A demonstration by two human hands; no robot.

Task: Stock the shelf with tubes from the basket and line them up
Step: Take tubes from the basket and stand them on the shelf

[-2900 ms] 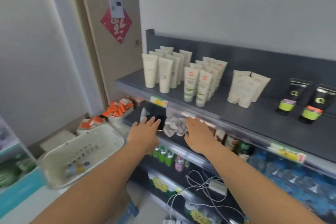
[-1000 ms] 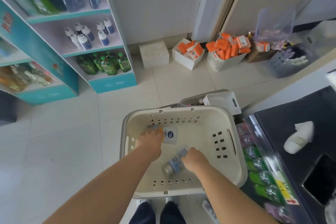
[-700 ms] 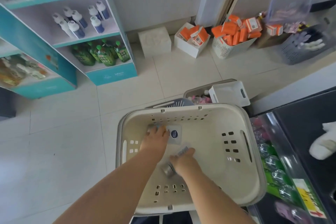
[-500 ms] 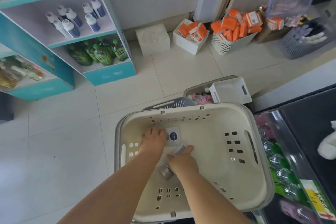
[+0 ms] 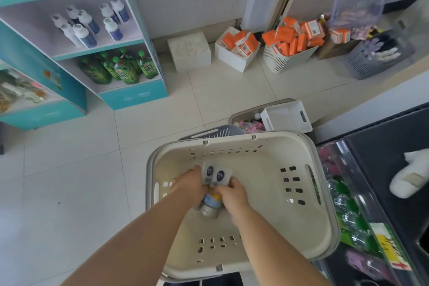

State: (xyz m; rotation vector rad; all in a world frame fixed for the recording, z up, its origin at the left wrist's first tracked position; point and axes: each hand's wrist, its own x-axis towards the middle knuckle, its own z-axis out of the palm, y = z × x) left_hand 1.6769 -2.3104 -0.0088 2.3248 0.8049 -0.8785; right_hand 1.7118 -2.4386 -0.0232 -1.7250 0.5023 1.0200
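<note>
1. The cream basket (image 5: 267, 227) sits low in front of the person, on the pale tiled floor (image 5: 69, 181) and just left of the dark shelf (image 5: 383, 141).
2. Both hands reach down into the basket, close together near its left half.
3. The left hand (image 5: 190, 186) has its fingers curled against the left white tube (image 5: 209, 173), gripping it from the left side.
4. The right hand (image 5: 233, 193) curls round the right white tube (image 5: 220, 176), thumb across its lower end and fingers on its right side.
5. The two white tubes, each with a round blue logo, stand side by side and touch, crimped ends pointing away from the person.
6. A blue-and-yellow tube (image 5: 211, 202) with a silver cap lies between the wrists; which hand holds it cannot be told.
7. A white object (image 5: 408, 176) rests on the shelf, with blurred green bottles (image 5: 341, 195) on the level beneath.
8. Across the floor stands a teal display rack (image 5: 130, 95), and orange boxes (image 5: 292, 39) fill bins by the wall.
</note>
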